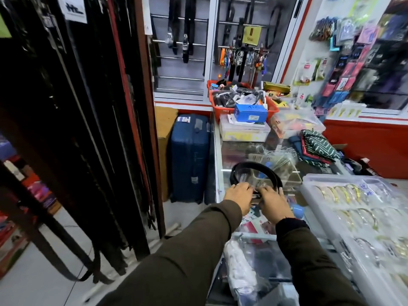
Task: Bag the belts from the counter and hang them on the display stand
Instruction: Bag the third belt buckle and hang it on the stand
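Note:
A black belt (251, 165) lies curled in a loop on the glass counter (234, 151), its near end under my fingers. My left hand (238, 194) and my right hand (273, 204) sit side by side at that near end, fingers closed on the belt's buckle part. Clear plastic bags (279, 161) lie crumpled just beyond the loop. The display stand (88, 129) fills the left side, hung with many long black belts that reach down to the floor.
A clear box of bangles (362, 208) sits on the counter at my right. Farther back stand a red basket (220, 107) of goods, a blue box (250, 112) and folded cloth (318, 146). A blue suitcase (189, 157) stands on the floor between stand and counter.

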`<state>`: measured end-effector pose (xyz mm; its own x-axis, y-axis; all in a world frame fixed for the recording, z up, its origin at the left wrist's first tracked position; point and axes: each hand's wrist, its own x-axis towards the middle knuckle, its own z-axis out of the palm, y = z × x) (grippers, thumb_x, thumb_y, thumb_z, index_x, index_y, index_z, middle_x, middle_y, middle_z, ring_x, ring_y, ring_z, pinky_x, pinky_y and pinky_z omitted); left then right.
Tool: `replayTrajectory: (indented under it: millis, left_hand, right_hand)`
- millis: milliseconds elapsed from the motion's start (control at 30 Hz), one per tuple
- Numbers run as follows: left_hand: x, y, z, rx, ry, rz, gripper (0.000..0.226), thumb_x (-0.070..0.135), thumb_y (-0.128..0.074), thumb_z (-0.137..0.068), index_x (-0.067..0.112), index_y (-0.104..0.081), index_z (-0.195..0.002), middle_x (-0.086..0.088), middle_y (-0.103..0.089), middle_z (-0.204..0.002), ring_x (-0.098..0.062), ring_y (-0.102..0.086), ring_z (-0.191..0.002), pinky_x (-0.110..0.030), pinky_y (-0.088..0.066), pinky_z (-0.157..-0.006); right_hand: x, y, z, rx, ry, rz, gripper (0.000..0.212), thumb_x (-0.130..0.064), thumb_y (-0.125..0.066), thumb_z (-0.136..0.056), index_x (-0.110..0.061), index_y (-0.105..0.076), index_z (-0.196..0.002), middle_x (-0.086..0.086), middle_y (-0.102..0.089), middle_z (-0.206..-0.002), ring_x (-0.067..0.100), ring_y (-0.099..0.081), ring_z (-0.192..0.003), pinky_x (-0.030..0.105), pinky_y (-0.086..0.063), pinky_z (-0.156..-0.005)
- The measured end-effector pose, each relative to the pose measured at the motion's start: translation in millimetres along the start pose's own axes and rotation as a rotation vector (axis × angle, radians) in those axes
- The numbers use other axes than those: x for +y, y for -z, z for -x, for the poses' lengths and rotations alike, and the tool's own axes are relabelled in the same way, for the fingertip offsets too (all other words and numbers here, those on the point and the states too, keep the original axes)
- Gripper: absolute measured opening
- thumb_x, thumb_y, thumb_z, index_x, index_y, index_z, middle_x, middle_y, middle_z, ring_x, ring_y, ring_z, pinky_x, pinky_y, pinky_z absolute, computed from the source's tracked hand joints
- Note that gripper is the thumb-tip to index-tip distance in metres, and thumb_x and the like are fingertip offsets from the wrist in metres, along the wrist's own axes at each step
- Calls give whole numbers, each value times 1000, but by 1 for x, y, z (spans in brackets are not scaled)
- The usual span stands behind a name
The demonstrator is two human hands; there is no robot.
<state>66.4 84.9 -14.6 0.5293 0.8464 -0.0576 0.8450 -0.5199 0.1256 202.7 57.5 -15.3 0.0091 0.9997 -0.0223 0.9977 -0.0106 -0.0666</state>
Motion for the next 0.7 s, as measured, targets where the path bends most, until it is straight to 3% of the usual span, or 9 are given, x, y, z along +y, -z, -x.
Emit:
replayTrajectory:
  millis: [100,200,300,433,567,700]
  left_hand:
    - [-1,2,7,62,12,-78,37,8,-49,-100,4,-51,-136,-15,-55,-134,-35,-55,-125,-43,-44,-100]
    - [-12,2,18,100,-22,-101,35,9,-47,-99,5,-52,-134,-14,-58,-132,-34,-56,-123,-43,-42,-99]
    - [-25,6,38,169,-46,-129,33,16,-48,-98,9,-54,-130,-11,-59,-129,-32,-56,-120,-42,-39,-98]
    - [-49,14,71,312,-23,-86,33,28,-51,-97,17,-54,-128,-7,-57,-127,-30,-54,-120,-43,-41,-99]
    - [-75,23,100,463,75,273,52,28,-61,-94,27,-45,-144,-1,-56,-131,-26,-54,-121,-43,-46,-100]
    - [-94,36,124,606,168,735,62,18,-69,-93,23,-39,-148,-3,-50,-136,-23,-55,-120,-39,-50,-101]
  right_hand:
    - [-2,-1,1,8,60,-79,27,-13,-57,-95,-12,-65,-121,13,-65,-122,33,-58,-120,43,-32,-114]
    - [-9,1,10,46,96,-207,16,-13,-63,-92,-4,-70,-104,18,-69,-104,36,-64,-102,41,-48,-87]
    - [-23,4,22,96,136,-275,14,-15,-68,-90,-3,-71,-95,17,-71,-93,34,-65,-89,40,-50,-75]
    - [-51,19,32,150,187,-355,14,-22,-72,-88,-8,-73,-87,6,-67,-76,21,-56,-71,30,-38,-65]
    - [-84,38,37,186,234,-446,22,-27,-73,-88,-5,-75,-84,9,-70,-69,26,-62,-66,36,-47,-62]
    - [-118,55,42,221,253,-612,20,-28,-75,-87,-9,-77,-81,12,-75,-70,27,-68,-71,42,-53,-69]
